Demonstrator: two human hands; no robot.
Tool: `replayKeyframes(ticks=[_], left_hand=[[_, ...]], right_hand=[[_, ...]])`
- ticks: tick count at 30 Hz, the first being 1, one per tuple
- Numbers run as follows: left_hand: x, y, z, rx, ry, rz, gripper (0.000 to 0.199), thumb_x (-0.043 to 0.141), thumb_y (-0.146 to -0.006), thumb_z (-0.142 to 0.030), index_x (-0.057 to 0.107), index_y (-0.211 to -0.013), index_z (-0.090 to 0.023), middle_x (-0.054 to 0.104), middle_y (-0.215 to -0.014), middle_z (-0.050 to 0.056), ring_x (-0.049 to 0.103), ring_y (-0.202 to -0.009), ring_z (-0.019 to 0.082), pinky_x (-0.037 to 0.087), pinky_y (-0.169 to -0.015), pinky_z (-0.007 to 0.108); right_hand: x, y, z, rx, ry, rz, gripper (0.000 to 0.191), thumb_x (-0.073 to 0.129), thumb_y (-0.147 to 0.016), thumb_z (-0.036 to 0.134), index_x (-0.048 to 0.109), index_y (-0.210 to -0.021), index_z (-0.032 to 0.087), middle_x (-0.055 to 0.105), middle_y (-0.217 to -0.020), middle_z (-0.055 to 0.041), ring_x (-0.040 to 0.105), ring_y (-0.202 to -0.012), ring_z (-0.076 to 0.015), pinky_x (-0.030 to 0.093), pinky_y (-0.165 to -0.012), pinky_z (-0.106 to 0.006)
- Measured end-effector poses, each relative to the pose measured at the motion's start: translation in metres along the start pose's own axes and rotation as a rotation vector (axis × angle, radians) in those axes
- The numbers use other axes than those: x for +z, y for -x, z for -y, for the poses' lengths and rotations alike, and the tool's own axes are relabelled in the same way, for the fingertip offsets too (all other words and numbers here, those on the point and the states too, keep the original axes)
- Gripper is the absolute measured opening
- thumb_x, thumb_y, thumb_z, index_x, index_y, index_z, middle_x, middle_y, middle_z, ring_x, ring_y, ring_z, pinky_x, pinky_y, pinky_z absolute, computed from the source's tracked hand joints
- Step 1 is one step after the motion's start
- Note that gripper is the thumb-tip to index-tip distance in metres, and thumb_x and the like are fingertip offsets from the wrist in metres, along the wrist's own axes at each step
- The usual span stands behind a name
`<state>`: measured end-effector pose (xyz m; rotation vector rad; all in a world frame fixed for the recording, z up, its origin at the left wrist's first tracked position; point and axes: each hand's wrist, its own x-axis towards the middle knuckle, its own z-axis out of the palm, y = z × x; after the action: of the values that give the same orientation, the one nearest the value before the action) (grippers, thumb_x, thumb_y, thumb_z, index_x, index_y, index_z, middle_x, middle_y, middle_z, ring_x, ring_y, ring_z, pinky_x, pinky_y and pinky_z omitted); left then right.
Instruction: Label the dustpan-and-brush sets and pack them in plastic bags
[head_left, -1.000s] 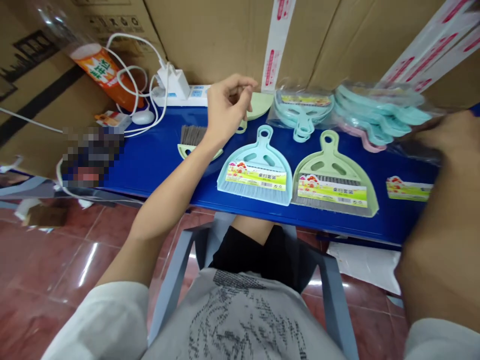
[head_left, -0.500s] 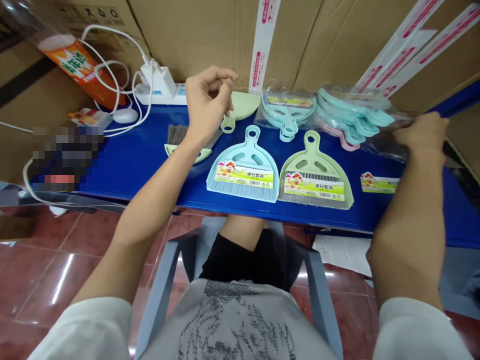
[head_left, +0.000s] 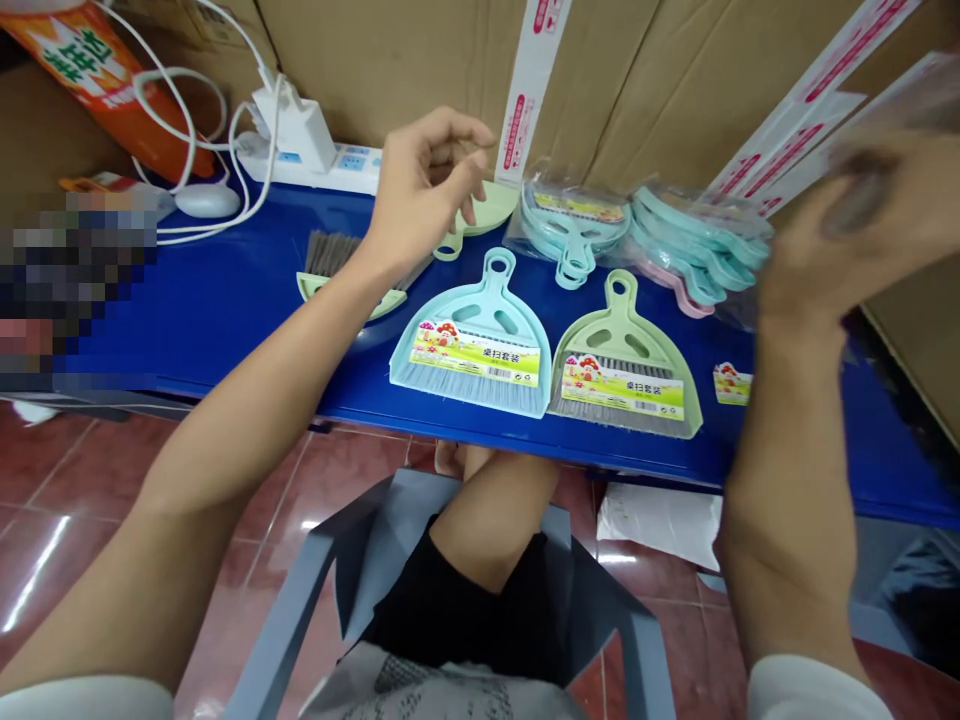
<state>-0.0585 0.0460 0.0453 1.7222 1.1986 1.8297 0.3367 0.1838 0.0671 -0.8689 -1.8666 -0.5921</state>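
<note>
My left hand hovers over the back of the table, its fingers loosely curled and apart, with nothing in them. Behind it lies a pale green dustpan, and below the wrist a green hand brush with grey bristles, partly covered by my forearm. My right hand is raised at the right, smeared by motion. A blurred, see-through plastic bag appears to be in its fingers. Between my arms lie a light blue dustpan set and a green dustpan set, each with a brush and a printed label.
Bagged blue dustpans and a stack of more bagged ones stand at the back. A loose label lies by my right forearm. At the left are a power strip, white cables and an orange bottle. Cardboard backs the table.
My right hand has lifted from the far right of the table, moving up and inward. My left hand has stayed near the same place, its fingers a little more spread. The camera view has shifted.
</note>
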Motion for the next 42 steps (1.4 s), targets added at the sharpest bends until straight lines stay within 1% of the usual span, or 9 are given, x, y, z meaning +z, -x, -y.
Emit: replayKeyframes(ticks=[3, 7, 10, 13, 19, 23, 32, 36, 42], left_hand=[[0.003, 0.001, -0.012, -0.199, 0.199, 0.054, 0.03, 0.075, -0.1, -0.049, 0.064, -0.119, -0.028, 0.077, -0.103, 0.003, 0.078, -0.081, 0.024, 0.052, -0.048, 0.034], [0.0, -0.002, -0.023, -0.467, 0.359, 0.024, 0.061, 0.051, -0.101, -0.083, 0.059, -0.136, -0.034, 0.079, -0.118, 0.006, 0.078, -0.112, 0.033, 0.065, -0.066, 0.042], [-0.005, -0.004, -0.022, -0.52, 0.433, 0.059, 0.081, 0.044, -0.092, -0.097, 0.059, -0.142, -0.035, 0.08, -0.113, 0.007, 0.073, -0.124, 0.037, 0.068, -0.076, 0.046], [-0.006, -0.004, -0.017, -0.5, 0.537, 0.119, 0.076, 0.043, -0.098, -0.091, 0.058, -0.141, -0.03, 0.08, -0.115, 0.009, 0.074, -0.124, 0.039, 0.068, -0.076, 0.048], [0.001, 0.002, -0.009, -0.416, 0.434, 0.117, 0.051, 0.085, -0.087, -0.046, 0.067, -0.13, -0.024, 0.081, -0.121, 0.011, 0.081, -0.104, 0.029, 0.064, -0.067, 0.032], [0.003, 0.006, 0.0, -0.398, 0.339, 0.095, 0.041, 0.089, -0.077, -0.025, 0.077, -0.117, -0.021, 0.081, -0.095, 0.004, 0.078, -0.08, 0.017, 0.059, -0.062, 0.024], [0.007, 0.005, 0.002, -0.293, 0.207, 0.038, 0.027, 0.093, -0.081, -0.042, 0.076, -0.087, -0.021, 0.072, -0.067, 0.001, 0.069, -0.054, 0.015, 0.055, -0.05, 0.026], [0.008, 0.004, 0.005, -0.29, 0.154, -0.031, 0.022, 0.086, -0.087, -0.036, 0.069, -0.088, -0.022, 0.074, -0.07, 0.002, 0.072, -0.057, 0.015, 0.052, -0.048, 0.024], [0.006, 0.002, 0.012, -0.281, 0.099, -0.117, 0.021, 0.079, -0.091, -0.031, 0.059, -0.094, -0.025, 0.076, -0.076, 0.002, 0.074, -0.061, 0.018, 0.05, -0.048, 0.027]], right_hand=[[0.005, 0.003, 0.079, -0.408, -0.151, -0.079, 0.024, 0.057, -0.104, 0.014, 0.078, -0.114, 0.02, 0.084, -0.112, -0.0071, 0.079, -0.109, -0.0267, 0.055, -0.098, -0.048], [0.005, 0.01, 0.119, -0.425, -0.165, 0.072, 0.026, 0.057, -0.11, 0.02, 0.079, -0.098, 0.025, 0.084, -0.1, -0.0003, 0.079, -0.107, -0.0247, 0.052, -0.102, -0.054], [0.003, 0.012, 0.114, -0.301, -0.207, 0.22, 0.026, 0.058, -0.111, 0.024, 0.078, -0.095, 0.027, 0.083, -0.106, -0.0009, 0.074, -0.119, -0.0291, 0.043, -0.113, -0.064], [0.003, 0.012, 0.104, -0.273, -0.258, 0.239, 0.024, 0.06, -0.109, 0.022, 0.075, -0.092, 0.03, 0.082, -0.112, 0.0, 0.07, -0.125, -0.0301, 0.037, -0.12, -0.066], [0.006, 0.008, 0.105, -0.306, -0.253, 0.079, 0.031, 0.06, -0.106, 0.019, 0.066, -0.077, 0.028, 0.082, -0.105, 0.0003, 0.073, -0.118, -0.0283, 0.041, -0.118, -0.063], [0.007, 0.01, 0.11, -0.209, -0.232, 0.126, 0.023, 0.062, -0.103, 0.021, 0.07, -0.083, 0.029, 0.081, -0.116, -0.0031, 0.069, -0.129, -0.0317, 0.041, -0.122, -0.065], [-0.002, 0.01, 0.126, 0.003, -0.403, -0.009, 0.012, 0.064, -0.104, 0.025, 0.074, -0.109, 0.03, 0.058, -0.155, -0.0144, 0.056, -0.146, -0.0372, 0.054, -0.114, -0.061], [0.007, 0.012, 0.126, 0.088, -0.492, 0.014, 0.011, 0.062, -0.104, 0.026, 0.072, -0.108, 0.025, 0.056, -0.147, -0.0165, 0.066, -0.132, -0.0319, 0.059, -0.11, -0.054], [0.033, 0.026, 0.121, 0.278, -0.725, 0.197, 0.039, 0.06, -0.105, 0.037, 0.057, -0.143, 0.032, 0.065, -0.128, -0.0105, 0.075, -0.093, -0.0224, 0.065, -0.069, -0.037]])
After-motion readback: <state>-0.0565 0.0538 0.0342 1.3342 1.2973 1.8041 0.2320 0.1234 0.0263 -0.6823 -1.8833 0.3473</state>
